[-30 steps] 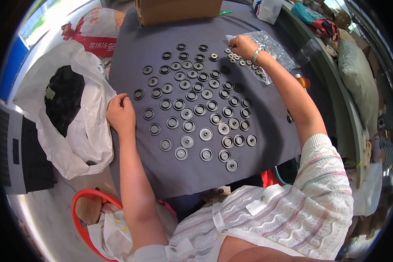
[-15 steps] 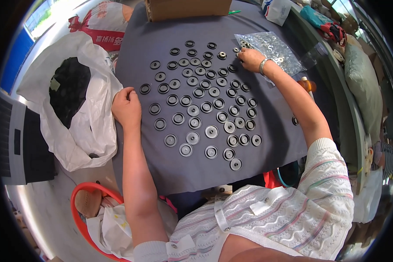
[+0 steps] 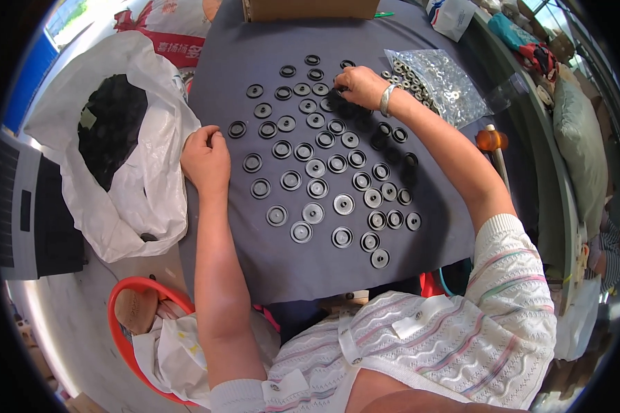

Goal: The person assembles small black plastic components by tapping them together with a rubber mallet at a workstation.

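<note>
Many round black plastic discs [image 3: 344,204] with raised rims and small centre studs lie spread over the grey-covered table [image 3: 248,258]. My right hand [image 3: 364,87] is over the far discs, fingers pinched together at one; whatever is between the fingertips is hidden. Beside its wrist, small metal rings [image 3: 406,77] spill from a clear plastic bag [image 3: 451,82] full of them. My left hand [image 3: 208,157] rests at the table's left edge beside a white sack [image 3: 162,138], fingers curled inward. I cannot see anything in it.
The white sack's open mouth shows black contents [image 3: 114,131]. A cardboard box [image 3: 310,9] stands at the far edge. An orange-headed tool [image 3: 490,140] lies at the right. Below left sits a red basin [image 3: 117,330] with cloth in it.
My right hand has moved left from the bag's opening to the far discs, uncovering the loose metal rings. My left hand stays by the sack. The whole view has shifted slightly.
</note>
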Tool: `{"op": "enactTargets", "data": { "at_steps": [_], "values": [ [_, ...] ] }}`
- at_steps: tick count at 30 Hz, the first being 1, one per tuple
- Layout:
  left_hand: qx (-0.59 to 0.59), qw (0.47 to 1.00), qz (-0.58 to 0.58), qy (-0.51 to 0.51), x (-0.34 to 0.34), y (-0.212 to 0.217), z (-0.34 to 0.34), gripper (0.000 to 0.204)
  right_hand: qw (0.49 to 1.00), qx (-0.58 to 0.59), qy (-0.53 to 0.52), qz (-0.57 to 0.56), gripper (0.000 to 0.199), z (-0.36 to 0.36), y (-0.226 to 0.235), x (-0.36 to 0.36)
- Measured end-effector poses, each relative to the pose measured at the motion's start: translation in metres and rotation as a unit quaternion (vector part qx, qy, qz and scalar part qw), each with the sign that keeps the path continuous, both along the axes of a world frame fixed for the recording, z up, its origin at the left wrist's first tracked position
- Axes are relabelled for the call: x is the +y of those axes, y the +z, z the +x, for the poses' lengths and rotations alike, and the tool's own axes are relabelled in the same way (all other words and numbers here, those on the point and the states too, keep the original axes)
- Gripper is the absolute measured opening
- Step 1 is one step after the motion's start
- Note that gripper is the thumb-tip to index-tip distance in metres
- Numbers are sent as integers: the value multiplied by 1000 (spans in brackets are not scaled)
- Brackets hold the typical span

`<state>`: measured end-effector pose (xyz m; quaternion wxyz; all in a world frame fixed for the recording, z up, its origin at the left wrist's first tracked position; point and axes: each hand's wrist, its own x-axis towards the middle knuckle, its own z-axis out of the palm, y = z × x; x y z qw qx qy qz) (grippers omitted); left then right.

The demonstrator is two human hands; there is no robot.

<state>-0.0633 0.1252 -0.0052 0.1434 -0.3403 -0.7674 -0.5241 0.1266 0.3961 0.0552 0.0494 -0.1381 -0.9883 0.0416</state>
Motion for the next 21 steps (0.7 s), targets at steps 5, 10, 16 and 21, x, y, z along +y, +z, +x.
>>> {"op": "enactTargets", "data": {
  "at_steps": [5,10,16,21],
  "values": [
    [-8,1000,-5,-3,-2,0,-1,10,999,11,20,22,20,-6,-2,-2],
    [-2,1000,-15,0,1,3,1,10,998,-13,6,63,13,-9,6,-8],
    [7,1000,-29,5,-7,-7,-9,12,999,-24,-36,24,19,-4,9,-11],
    [0,1000,-22,6,-1,0,-1,11,973,32,-224,40,23,41,24,43]
  ]
}}
